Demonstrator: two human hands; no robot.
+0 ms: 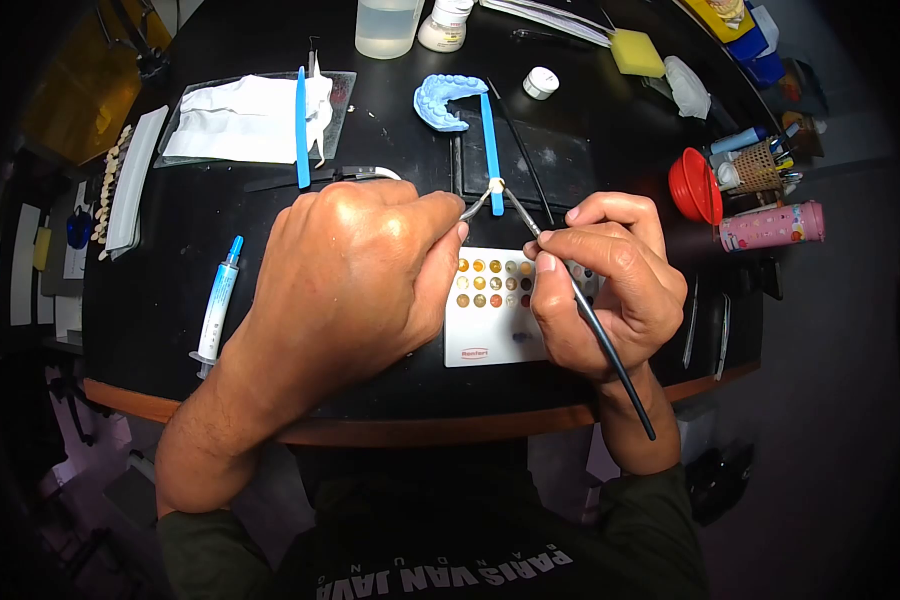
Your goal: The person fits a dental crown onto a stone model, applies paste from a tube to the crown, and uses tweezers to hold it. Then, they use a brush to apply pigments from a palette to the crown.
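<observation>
A small tooth-coloured piece (496, 185) is at the middle, over the lower part of a blue stick (490, 140). My left hand (355, 265) is closed around metal tweezers (476, 208), whose tips reach the piece from the left. In my right hand (620, 285) a thin dark brush (597, 330) is pinched, its tip at the piece from the right. Beneath my hands lies a white palette (490, 335) with rows of coloured wells, partly hidden by my right hand. A blue dental model (435, 103) sits beyond the piece.
A glass slab with white tissue (235, 118) and a second blue stick (302, 130) lie left. Nearer is a syringe (218, 305). Behind stand a water cup (385, 28) and jar (445, 27). At right are a red bowl (692, 187) and pink case (773, 226).
</observation>
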